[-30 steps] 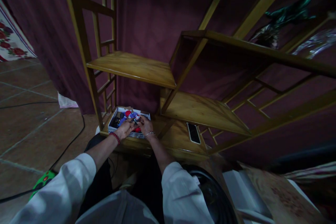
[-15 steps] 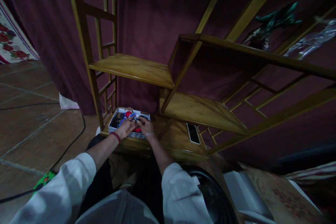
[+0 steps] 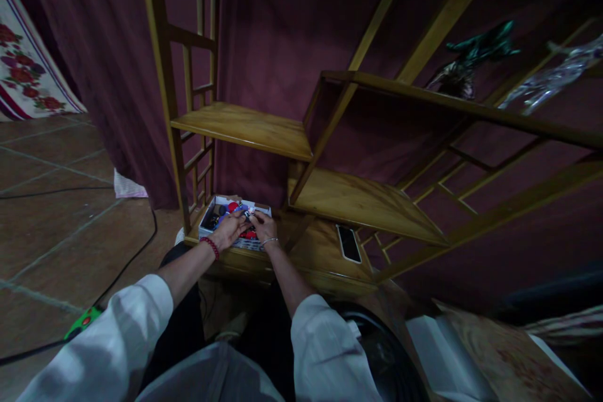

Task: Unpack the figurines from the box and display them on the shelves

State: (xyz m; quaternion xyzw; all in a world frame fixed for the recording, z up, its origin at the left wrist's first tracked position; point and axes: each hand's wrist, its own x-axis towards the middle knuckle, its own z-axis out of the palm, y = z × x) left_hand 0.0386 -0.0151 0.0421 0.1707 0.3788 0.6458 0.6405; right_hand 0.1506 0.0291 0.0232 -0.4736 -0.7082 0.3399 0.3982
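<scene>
An open white cardboard box (image 3: 203,233) stands on the low wooden shelf, with several small red, blue and black items inside. Over it, my left hand (image 3: 228,230) and my right hand (image 3: 264,228) come together, fingers closed around a small white-and-dark item (image 3: 251,211). It looks like a little toy figure, but it is too small and dim to be sure. A beaded red bracelet circles my left wrist and a thin bangle my right. Both hands cover part of the box's contents.
A phone (image 3: 349,244) lies on the low shelf to the right. Wooden shelves (image 3: 245,129) rise in steps above. A green ornament (image 3: 483,44) and a clear plastic-looking piece (image 3: 551,78) are up right. A green power strip (image 3: 83,321) with cable lies on the floor.
The view has shifted slightly, so the shelf and box appear a little further right. Both hands keep the small item over the box, which seems turned a little between the fingers.
</scene>
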